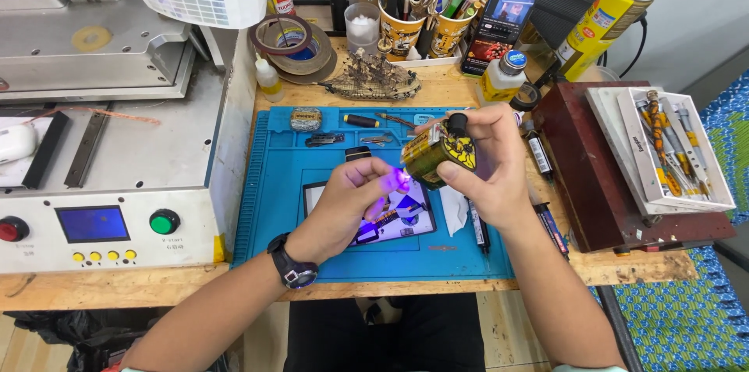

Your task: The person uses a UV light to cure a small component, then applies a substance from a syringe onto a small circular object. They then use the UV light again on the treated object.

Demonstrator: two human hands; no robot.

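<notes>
My right hand grips a small yellow and black device with a black cap, which sends out a purple light at its left end. My left hand, with a black watch on the wrist, is closed with its fingertips lit purple right at that light; whether a small part sits between the fingers I cannot tell. Both hands hover over a flat screen panel lying on a blue work mat.
A grey machine with a green button stands at the left. Tape rolls, cups of tools, a phone, a spray can and bottles line the back. A dark red box with a white tool tray sits right.
</notes>
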